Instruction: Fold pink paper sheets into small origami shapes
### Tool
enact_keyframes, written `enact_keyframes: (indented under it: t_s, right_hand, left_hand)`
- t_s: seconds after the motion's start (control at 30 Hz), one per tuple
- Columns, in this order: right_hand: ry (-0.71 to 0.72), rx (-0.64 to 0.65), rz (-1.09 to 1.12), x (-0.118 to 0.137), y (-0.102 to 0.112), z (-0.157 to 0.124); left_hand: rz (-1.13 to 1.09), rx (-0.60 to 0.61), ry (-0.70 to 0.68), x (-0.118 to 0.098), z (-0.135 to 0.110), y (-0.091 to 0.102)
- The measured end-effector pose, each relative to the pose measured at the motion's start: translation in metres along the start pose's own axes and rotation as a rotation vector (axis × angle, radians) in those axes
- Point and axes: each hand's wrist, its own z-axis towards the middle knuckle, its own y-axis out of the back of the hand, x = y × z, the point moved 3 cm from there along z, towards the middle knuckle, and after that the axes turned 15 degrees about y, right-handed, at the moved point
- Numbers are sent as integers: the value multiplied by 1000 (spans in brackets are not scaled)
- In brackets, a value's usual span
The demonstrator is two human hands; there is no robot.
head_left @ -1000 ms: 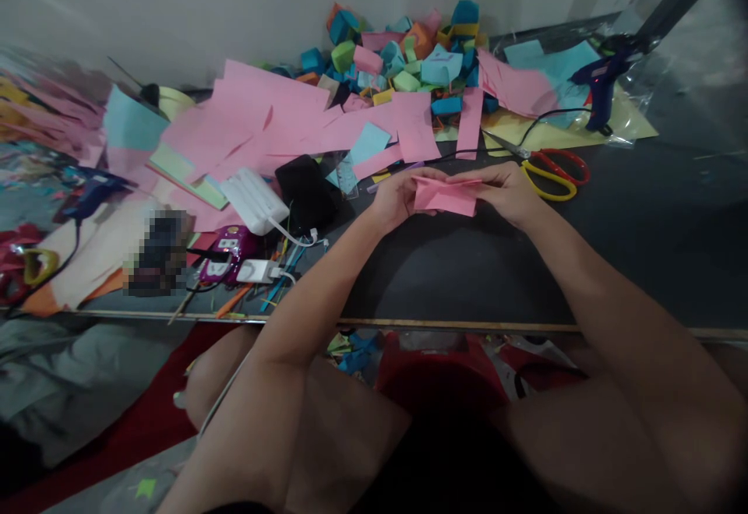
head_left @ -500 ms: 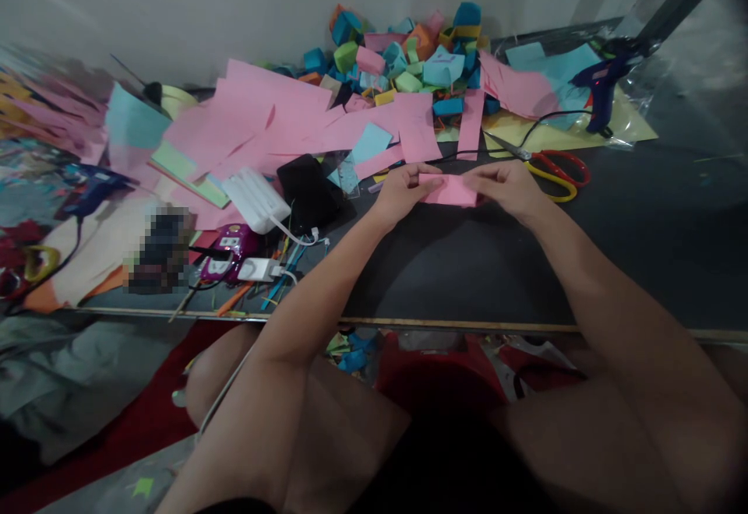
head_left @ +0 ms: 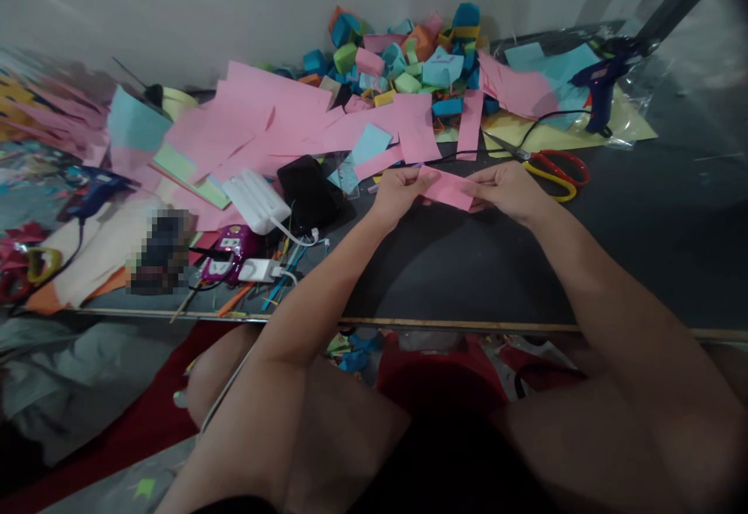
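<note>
A small pink paper piece (head_left: 447,188) is stretched between my two hands above the dark tabletop (head_left: 461,265). My left hand (head_left: 402,191) pinches its left end, thumb on top. At its right end my right hand (head_left: 507,189) grips it between thumb and fingers. The paper slants down toward the right. Just right of my right hand lie scissors (head_left: 558,174) with red and yellow handles. Beyond my hands are a pink sheet (head_left: 417,128) and a pink strip (head_left: 470,126).
Folded coloured paper pieces (head_left: 403,62) are heaped against the wall. Pink sheets (head_left: 262,117), a white power bank (head_left: 255,200), a black phone (head_left: 308,191) and a purple power socket (head_left: 231,253) lie leftward. Glue guns stand at right (head_left: 605,89) and left (head_left: 99,187).
The pink paper has turned in my hands: it lay nearly level and now tilts, its right end lower. Both hands stay in about the same place.
</note>
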Motion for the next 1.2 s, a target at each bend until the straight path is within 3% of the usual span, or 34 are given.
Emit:
enact_keyframes:
  t_s: [0.2,0.43,0.5,0.67,0.73,0.9,1.07,1.2]
  right_hand:
    - [-53,-19,59,0,-5,-2]
    - [-128,229,89,4,-25,-11]
    - [-136,210,101,4,-30,-12]
    - [-49,-16,124,7,-32,-11]
    - [-12,-56,107,7,-30,-10]
    - [83,1,-48,2,-26,-6]
    - [108,-124,-114,-2,-18,-2]
    - [92,13,-56,0,-25,-3]
  left_hand:
    - [-10,-38,-51,2,2,0]
    - [-9,-138,-98,4,5,3]
    - [-45,-134,-97,7,8,4]
    - [-119,72,-58,13,10,-7]
    - [-120,91,-65,13,8,-9]
    - [-54,19,-103,8,4,-6]
    - [32,29,-101,7,2,-6]
    - [56,15,-198,10,5,-6]
